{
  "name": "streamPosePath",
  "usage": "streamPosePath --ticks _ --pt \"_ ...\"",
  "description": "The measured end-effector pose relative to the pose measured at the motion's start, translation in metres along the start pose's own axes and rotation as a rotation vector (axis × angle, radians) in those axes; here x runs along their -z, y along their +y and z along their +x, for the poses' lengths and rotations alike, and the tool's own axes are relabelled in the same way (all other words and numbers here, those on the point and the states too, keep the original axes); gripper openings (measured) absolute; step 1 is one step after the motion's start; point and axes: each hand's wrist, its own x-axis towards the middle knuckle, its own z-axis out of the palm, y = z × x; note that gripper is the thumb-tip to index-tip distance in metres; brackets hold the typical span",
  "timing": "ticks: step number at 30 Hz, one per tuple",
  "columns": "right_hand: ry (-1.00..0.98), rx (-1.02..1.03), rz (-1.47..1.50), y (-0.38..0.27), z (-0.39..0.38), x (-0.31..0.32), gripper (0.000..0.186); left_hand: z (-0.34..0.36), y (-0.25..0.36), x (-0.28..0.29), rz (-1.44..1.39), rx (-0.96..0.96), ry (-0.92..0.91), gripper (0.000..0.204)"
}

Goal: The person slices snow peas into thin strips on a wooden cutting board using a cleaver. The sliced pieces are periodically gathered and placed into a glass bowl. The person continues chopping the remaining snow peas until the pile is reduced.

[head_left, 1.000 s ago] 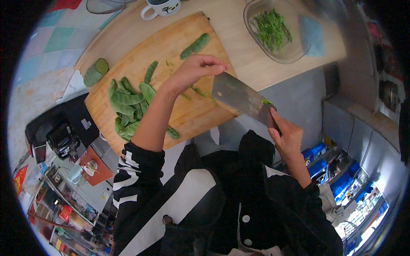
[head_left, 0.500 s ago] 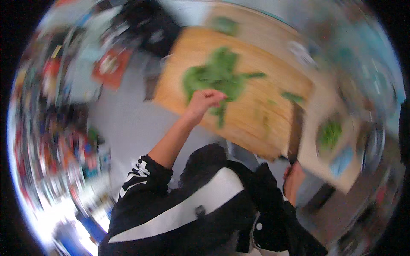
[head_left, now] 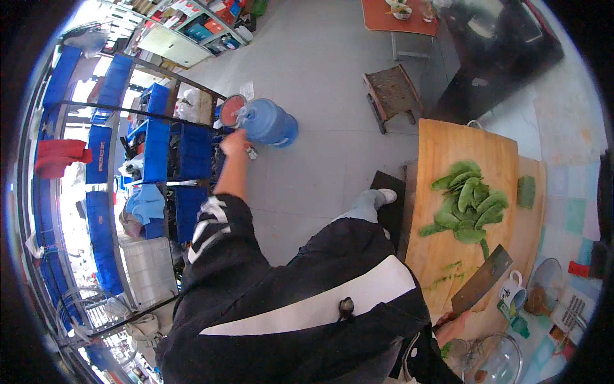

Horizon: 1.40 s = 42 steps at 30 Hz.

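Note:
My left hand (head_left: 235,142) reaches out over the floor at the left. Its fingers look curled together; what they hold, if anything, is too small to tell. Close by it are a big blue water bottle (head_left: 271,123) and a round reddish container (head_left: 232,110). In my right hand (head_left: 451,329), at the lower right, is the handle of a cleaver (head_left: 483,280). Its broad dark blade slants over the near right edge of a wooden cutting board (head_left: 430,144). A pile of flat green pea pods or leaves (head_left: 470,201) lies on the board, with small green scraps (head_left: 451,272) nearer me.
Shelving with blue bins (head_left: 190,150) runs along the left. A low wooden stool (head_left: 391,93) stands beyond the board, near a red-topped table (head_left: 390,18). To the right of the blade are a white mug (head_left: 511,289) and a glass lid (head_left: 499,360). A green block (head_left: 526,192) lies beside the board.
The view has turned left, so the board now appears at the right. My left hand has moved from over the greens to beside the water bottle. My right hand still holds the cleaver.

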Motion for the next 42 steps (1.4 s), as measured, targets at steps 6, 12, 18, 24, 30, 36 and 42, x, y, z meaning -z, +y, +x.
streamPosePath --ticks 6,12,18,24,30,36,42 --pt "0.052 0.08 -0.063 0.0 -0.033 0.002 0.054 0.08 0.031 0.085 -0.921 0.354 0.337 0.045" --pt "0.314 -0.169 0.041 0.007 -0.055 0.011 0.047 0.077 0.053 -0.008 -1.005 0.19 -0.378 0.035" --pt "0.129 0.038 -0.008 0.011 -0.074 0.009 0.044 -0.088 0.221 -0.166 -0.395 -0.594 -0.686 0.027" --pt "0.254 -0.172 0.105 0.011 -0.091 -0.027 0.04 -0.36 0.322 -0.276 0.06 -1.79 -0.854 0.04" --pt "0.315 -0.312 0.125 0.027 -0.11 -0.063 0.038 -0.462 0.355 -0.325 0.587 -1.908 -0.575 0.067" --pt "0.338 -0.35 0.163 0.029 -0.118 -0.075 0.038 -0.466 0.337 -0.325 0.188 -2.023 -0.835 0.062" --pt "0.358 -0.334 0.146 0.024 -0.111 -0.073 0.04 -0.465 0.31 -0.322 0.069 -2.117 -1.039 0.043"
